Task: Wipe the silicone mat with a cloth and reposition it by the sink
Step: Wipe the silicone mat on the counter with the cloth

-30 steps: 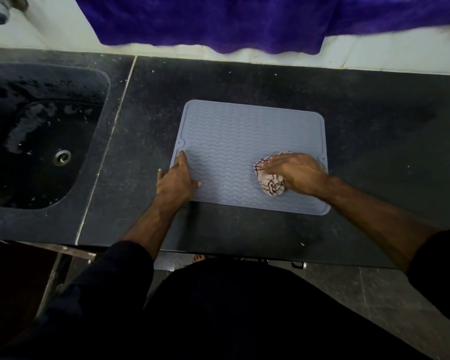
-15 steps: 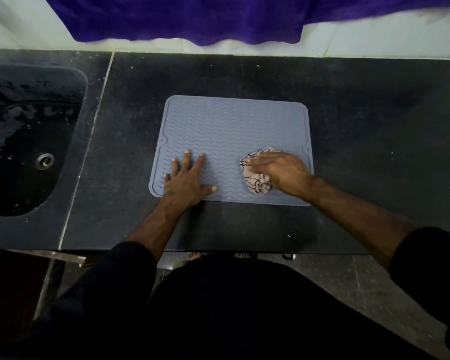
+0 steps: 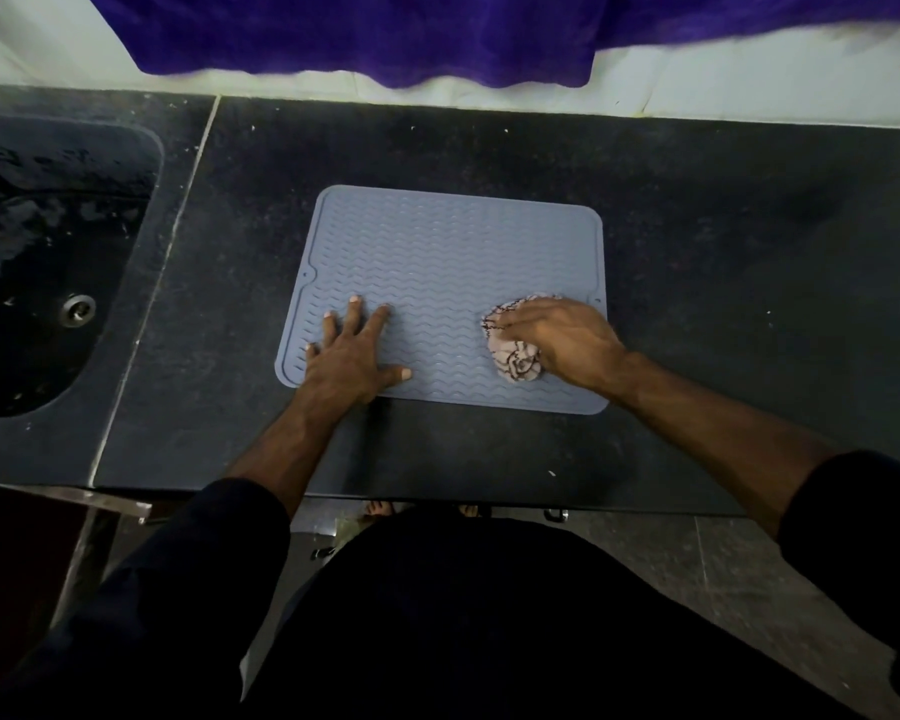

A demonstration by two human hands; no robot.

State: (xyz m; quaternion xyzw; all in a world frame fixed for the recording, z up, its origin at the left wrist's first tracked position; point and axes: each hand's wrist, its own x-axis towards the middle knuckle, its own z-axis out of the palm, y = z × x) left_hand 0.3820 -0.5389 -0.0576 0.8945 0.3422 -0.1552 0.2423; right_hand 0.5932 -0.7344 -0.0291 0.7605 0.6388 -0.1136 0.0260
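Evidently the left hand lies flat, fingers spread, on the mat right of the sink, likely pinning it while the right hand, fingers curled, grips the cloth.

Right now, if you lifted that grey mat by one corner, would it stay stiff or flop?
Probably flop: the mat looks thin and lies flat on the counter. It may slide when rubbed, since the left hand presses it while the right hand holds the cloth.

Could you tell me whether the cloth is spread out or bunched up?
Bunched up: the cloth is a crumpled wad under the right hand on the mat.
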